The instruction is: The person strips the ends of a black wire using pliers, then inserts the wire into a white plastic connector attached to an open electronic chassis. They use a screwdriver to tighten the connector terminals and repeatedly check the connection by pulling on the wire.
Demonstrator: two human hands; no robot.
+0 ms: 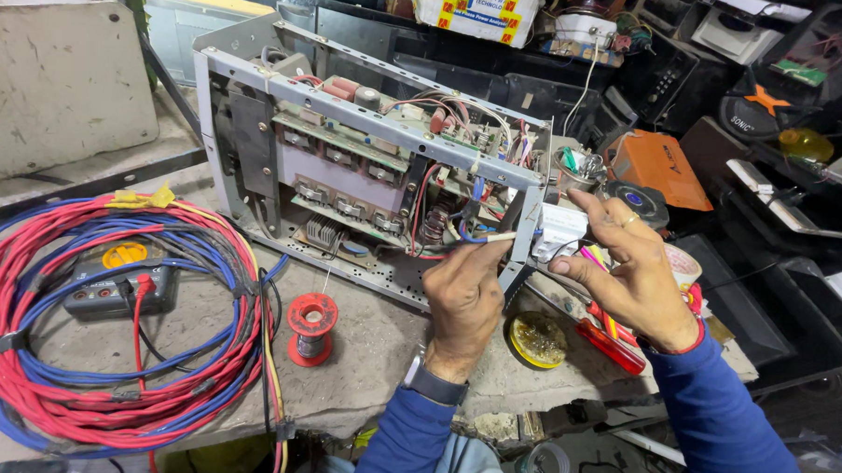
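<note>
An opened grey metal chassis [247,75] full of circuit boards and wiring lies on the bench. My left hand [462,296] pinches a thin pale wire end [501,236] at the chassis's right front corner. My right hand [627,271] is just to the right, its fingers curled around a small white part [561,230] against the chassis frame, with a ring on one finger. Both sleeves are blue, and a watch sits on my left wrist.
A large coil of red and blue cable [62,370] lies at the left around a multimeter [119,280]. A red solder spool [310,329] stands mid-bench, and beside it is a yellow tin of flux [535,340]. A red-handled tool [611,344] lies beneath my right hand. Stacked electronics fill the right.
</note>
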